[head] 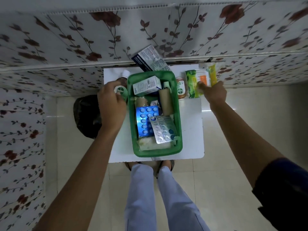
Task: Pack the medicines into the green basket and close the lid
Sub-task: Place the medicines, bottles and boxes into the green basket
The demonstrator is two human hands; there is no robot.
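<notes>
**Both hands reaching beside the green basket**

Head view: the left hand (111, 104) is curling its fingers around a Dettol bottle (120, 92) just left of the green basket (178, 114), palm down. The right hand (214, 93) is stretching to the far right, fingertips closing on green and yellow sachets (198, 80). Another Dettol bottle (181, 89) is standing beside the basket. Inside are lying a blue blister strip (145, 119), a silver foil strip (160, 129) and a white carton (146, 85). The basket is sitting lidless on a white table (191, 130).
</notes>
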